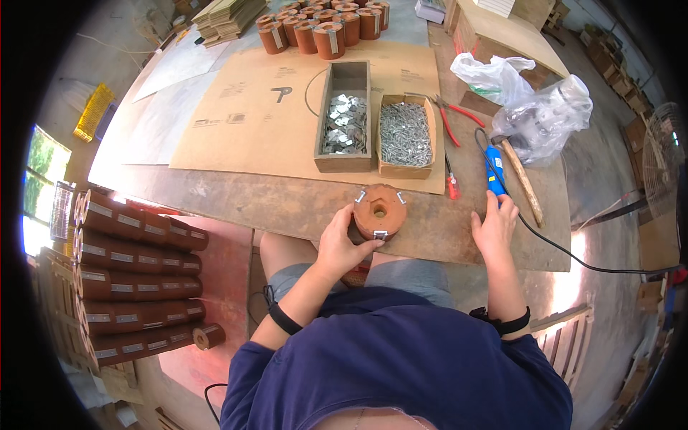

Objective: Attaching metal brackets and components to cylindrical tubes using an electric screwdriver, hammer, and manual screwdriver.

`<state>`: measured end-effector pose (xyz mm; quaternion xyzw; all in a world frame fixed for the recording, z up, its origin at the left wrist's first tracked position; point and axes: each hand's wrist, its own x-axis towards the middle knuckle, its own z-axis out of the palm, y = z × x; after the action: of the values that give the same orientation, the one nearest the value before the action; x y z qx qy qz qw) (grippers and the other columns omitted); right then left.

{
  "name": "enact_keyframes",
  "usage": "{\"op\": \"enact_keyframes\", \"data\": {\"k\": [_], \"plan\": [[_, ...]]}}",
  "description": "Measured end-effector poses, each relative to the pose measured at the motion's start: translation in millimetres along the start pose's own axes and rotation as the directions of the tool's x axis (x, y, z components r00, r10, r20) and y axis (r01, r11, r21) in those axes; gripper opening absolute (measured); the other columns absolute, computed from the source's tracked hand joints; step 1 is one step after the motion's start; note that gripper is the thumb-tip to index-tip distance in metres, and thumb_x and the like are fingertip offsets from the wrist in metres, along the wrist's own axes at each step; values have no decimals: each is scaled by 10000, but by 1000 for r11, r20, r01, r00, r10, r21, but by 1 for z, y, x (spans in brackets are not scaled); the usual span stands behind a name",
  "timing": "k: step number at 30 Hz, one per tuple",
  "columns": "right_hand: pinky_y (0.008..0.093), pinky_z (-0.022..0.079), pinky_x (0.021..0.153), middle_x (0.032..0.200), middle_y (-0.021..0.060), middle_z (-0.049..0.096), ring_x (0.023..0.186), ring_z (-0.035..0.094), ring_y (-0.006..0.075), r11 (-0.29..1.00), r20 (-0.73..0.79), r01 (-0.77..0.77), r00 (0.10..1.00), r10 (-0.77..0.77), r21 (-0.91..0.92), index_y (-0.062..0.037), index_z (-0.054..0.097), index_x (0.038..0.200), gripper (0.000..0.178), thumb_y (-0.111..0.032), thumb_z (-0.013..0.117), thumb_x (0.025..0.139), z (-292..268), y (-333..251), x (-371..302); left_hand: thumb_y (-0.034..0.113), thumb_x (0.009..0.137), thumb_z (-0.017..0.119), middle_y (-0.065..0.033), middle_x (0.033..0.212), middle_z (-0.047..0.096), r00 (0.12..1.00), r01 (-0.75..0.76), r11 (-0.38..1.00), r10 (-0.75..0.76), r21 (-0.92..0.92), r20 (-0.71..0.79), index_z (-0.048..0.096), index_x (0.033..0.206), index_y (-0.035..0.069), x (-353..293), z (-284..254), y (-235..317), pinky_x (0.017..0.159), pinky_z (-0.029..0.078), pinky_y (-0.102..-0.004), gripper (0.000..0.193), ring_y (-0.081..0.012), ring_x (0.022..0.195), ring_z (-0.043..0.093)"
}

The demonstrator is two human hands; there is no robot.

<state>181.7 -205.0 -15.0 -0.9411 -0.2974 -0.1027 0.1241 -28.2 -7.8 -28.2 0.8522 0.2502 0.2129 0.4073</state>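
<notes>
A short reddish-brown cylinder (393,204) with a round center hole stands at the table's near edge. Three small metal clips sit around its rim. My left hand (341,242) holds its left side, with the thumb by the near clip (380,235) and the fingers along the wall. Toward the right lies a blue corded power screwdriver (494,170). The fingertips of my right hand (496,228) reach its near end, while the thumb stands apart from it. Beyond the cylinder are a wooden box of metal clips (347,123) and a carton of screws or nails (406,135).
Red-handled pliers (451,122), a red-handled screwdriver (452,185) and a hammer (524,175) flank the blue tool. Its black cord (566,251) runs off right. Plastic bags (541,118) lie beyond. Similar cylinders (330,39) stand at the back; stacked rows (136,287) lie left.
</notes>
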Motion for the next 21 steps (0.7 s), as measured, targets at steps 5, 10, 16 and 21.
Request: {"op": "enact_keyframes", "data": {"k": [5, 10, 16, 21], "plan": [[435, 387, 837, 1086, 198, 453, 992, 447, 359, 994, -66, -105, 992, 103, -25, -41, 393, 1214, 605, -205, 660, 697, 12, 23, 14, 209, 561, 785, -137, 1042, 523, 998, -17, 1000, 18, 18, -55, 423, 1145, 30, -4, 6, 2, 797, 440, -356, 710, -303, 969, 525], [431, 434, 793, 1009, 261, 545, 936, 546, 360, 921, 303, -365, 900, 313, 134, -5, 383, 1183, 613, -195, 636, 658, 11, 30, 42, 205, 560, 787, -140, 1037, 524, 995, -46, 999, 44, -26, -90, 425, 1149, 33, -3, 4, -2, 799, 437, -363, 712, -310, 968, 522], [298, 443, 699, 881, 91, 557, 781, 547, 190, 309, 549, -544, 832, 80, 780, -12, 470, 1133, 579, -78, 627, 579, -12, 3, 8, 202, 559, 787, -133, 1047, 532, 998, -23, 1000, 22, -10, -56, 427, 1145, 34, -6, 3, 1, 810, 431, -364, 708, -307, 976, 521], [298, 468, 576, 775, 56, 519, 644, 534, 155, 38, 629, -631, 764, -146, 775, -35, 429, 1186, 675, -13, 577, 528, -22, -17, 4, 205, 558, 791, -132, 1027, 541, 996, -24, 1000, 24, -9, -81, 433, 1140, 29, -7, 3, -2, 806, 433, -358, 706, -306, 963, 527]]}}
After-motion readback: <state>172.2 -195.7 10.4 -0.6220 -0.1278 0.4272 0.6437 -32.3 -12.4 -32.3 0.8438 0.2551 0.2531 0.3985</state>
